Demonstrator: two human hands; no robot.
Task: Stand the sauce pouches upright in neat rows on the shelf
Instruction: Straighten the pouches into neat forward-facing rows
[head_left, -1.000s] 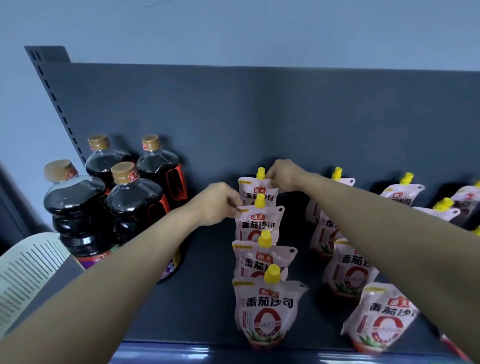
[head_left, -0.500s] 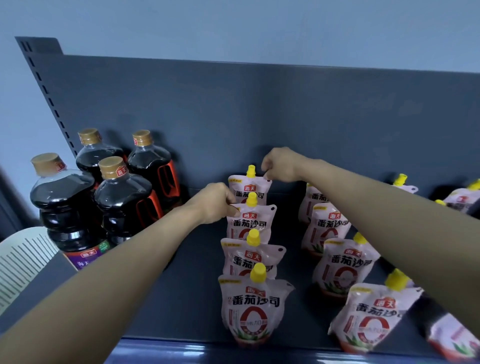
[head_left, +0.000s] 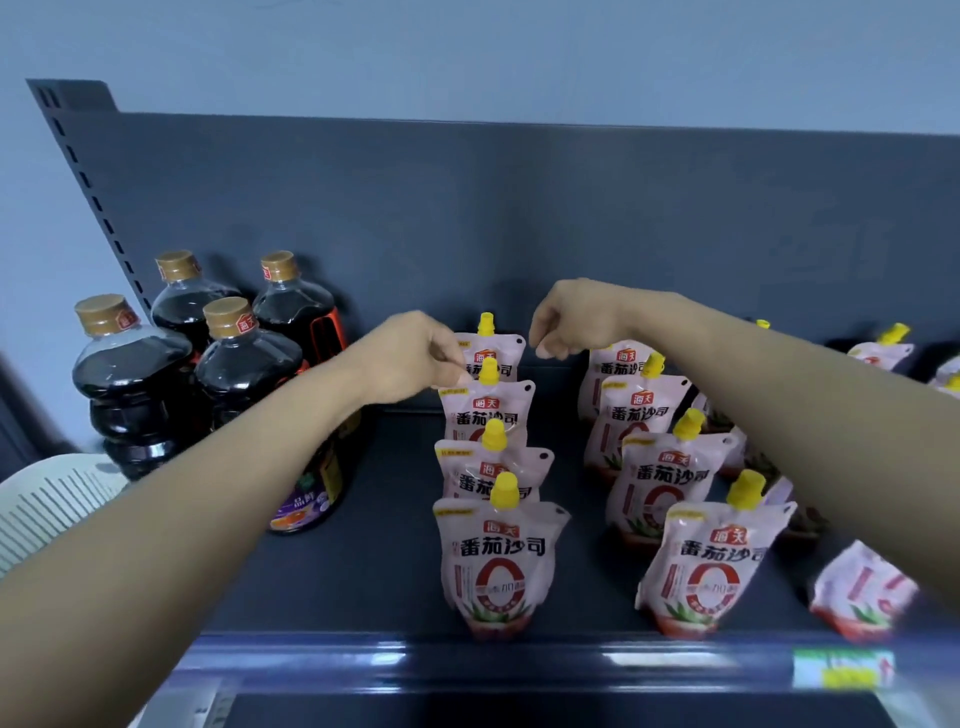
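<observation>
Far left on the shelf: four dark bottles with tan caps, clustered. Left hand reaches past them, fingers curled, fingertips pinched on the top left corner of the second-from-back pouch in the left row. Left row: four pouches upright, one behind another, front pouch near the shelf edge. Back pouch stands between the two hands. Right hand loosely curled, hovering just right of the back pouch's top corner, nothing held. Right row: four upright, slightly staggered. Pouches are pale pink, yellow spout caps, red ring on front. More pouches far right, blurred.
</observation>
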